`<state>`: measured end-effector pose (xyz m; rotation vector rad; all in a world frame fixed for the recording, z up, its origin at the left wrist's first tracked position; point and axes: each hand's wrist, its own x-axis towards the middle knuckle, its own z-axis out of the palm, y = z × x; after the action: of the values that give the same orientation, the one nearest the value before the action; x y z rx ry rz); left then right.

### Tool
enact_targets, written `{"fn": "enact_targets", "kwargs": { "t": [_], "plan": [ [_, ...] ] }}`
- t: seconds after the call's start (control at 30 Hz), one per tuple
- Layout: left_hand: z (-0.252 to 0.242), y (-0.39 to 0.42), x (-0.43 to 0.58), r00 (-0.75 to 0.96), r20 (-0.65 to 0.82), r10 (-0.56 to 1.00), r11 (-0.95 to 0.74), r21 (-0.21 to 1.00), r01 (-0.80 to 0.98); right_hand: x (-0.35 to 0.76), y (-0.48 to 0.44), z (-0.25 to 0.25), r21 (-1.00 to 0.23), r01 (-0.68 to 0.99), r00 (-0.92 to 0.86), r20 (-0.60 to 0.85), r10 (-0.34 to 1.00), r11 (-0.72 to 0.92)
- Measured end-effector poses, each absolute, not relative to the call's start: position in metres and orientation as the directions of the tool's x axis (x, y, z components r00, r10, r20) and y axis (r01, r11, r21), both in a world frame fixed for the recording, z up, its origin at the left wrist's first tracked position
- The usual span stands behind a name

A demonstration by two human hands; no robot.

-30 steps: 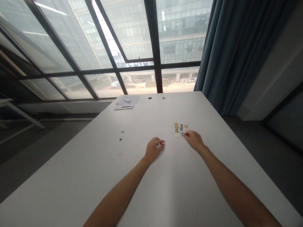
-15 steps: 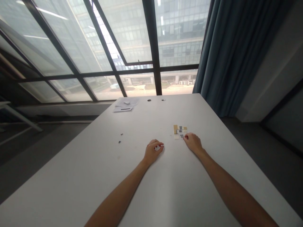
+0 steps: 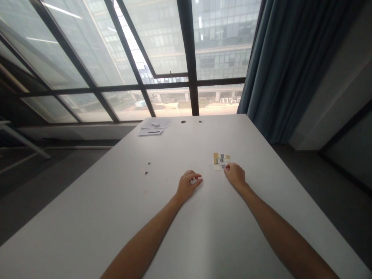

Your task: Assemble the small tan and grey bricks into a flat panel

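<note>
Nearest, 2 bare forearms reach out over the white table [image 3: 203,240]. The left hand [image 3: 188,184] rests on the tabletop, loosely curled, fingertips bent in toward the thumb; whether anything sits between them is too small to tell. The right hand [image 3: 235,174] lies to its right, thumb and forefinger pressed together at the near right edge of a cluster of small flat pieces [image 3: 221,159], yellow, grey and white, which lies just beyond its fingertips. Since half a second ago both hands have kept their places and the cluster has not moved. Marks on the pieces are too small to read. Farther left lie 2 dark specks [image 3: 147,169]; at the far edge, papers [image 3: 154,127], their print unreadable.
</note>
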<state>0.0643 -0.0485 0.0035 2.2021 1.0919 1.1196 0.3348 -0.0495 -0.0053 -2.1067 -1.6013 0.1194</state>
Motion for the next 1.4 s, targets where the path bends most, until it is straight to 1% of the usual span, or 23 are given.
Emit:
{"fn": "enact_targets", "kwargs": {
  "t": [0.43,0.7,1.4],
  "plan": [
    [0.005,-0.049,0.064,0.373,0.473,0.798,-0.6,0.672,0.433,0.332,-0.049,-0.004,-0.418,0.885,0.314,0.213,0.925,-0.204],
    [0.003,-0.048,0.064,0.382,0.464,0.799,-0.597,0.687,0.414,0.33,-0.05,0.004,-0.407,0.875,0.344,0.14,0.929,-0.262],
    [0.005,-0.049,0.063,0.403,0.413,0.817,-0.57,0.687,0.451,0.333,-0.048,0.0,-0.409,0.88,0.33,0.157,0.931,-0.242]
  ]
}}
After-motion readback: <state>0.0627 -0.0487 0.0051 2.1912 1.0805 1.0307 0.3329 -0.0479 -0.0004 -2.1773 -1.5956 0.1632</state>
